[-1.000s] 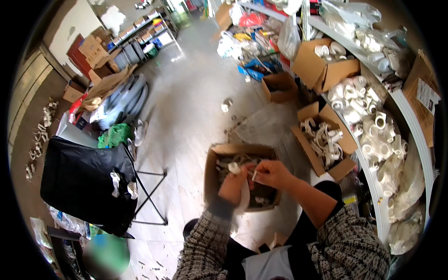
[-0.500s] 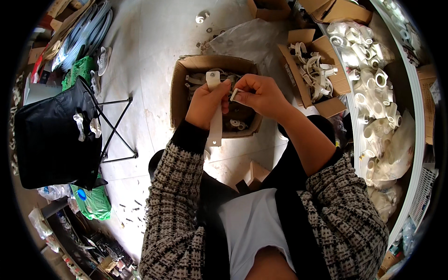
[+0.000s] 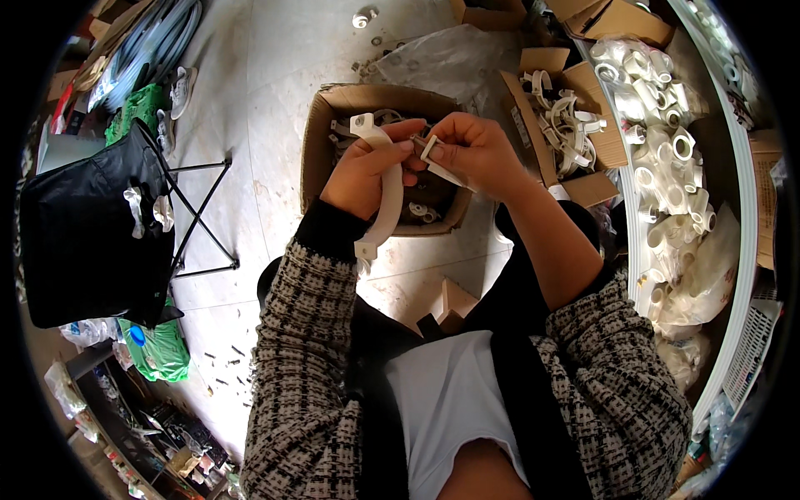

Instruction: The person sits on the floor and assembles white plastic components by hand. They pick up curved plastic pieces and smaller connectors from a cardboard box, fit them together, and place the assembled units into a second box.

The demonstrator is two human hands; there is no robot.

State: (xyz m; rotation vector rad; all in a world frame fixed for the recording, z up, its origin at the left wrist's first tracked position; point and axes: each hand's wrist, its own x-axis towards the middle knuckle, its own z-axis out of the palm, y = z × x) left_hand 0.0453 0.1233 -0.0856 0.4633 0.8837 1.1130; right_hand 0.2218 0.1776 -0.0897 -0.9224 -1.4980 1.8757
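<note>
My left hand [image 3: 357, 179] is closed round a white curved pipe clamp half [image 3: 389, 212]. It is tilted upright, with a holed end tab at top and bottom. Beside it, my right hand [image 3: 483, 158] pinches a second white clamp piece [image 3: 447, 173], its flat end tab turned toward my left hand. The fingertips of both hands nearly meet, and a small thin part seems to lie between them, too small to make out. Both hands are above an open cardboard box [image 3: 314, 158] holding several white clamp parts [image 3: 423, 212], partly hidden by my hands.
At the right stands another cardboard box [image 3: 523, 125] full of white clamps [image 3: 567, 125]. Bagged white pipe fittings [image 3: 662, 158] fill a shelf beyond it. A black folding chair [image 3: 92, 237] is on the left. Clear plastic sheeting [image 3: 442, 62] lies behind the box.
The clamp half in my left hand has turned, so its curve now shows. My right hand has tilted its piece, exposing more of it. The whole view has shifted slightly.
</note>
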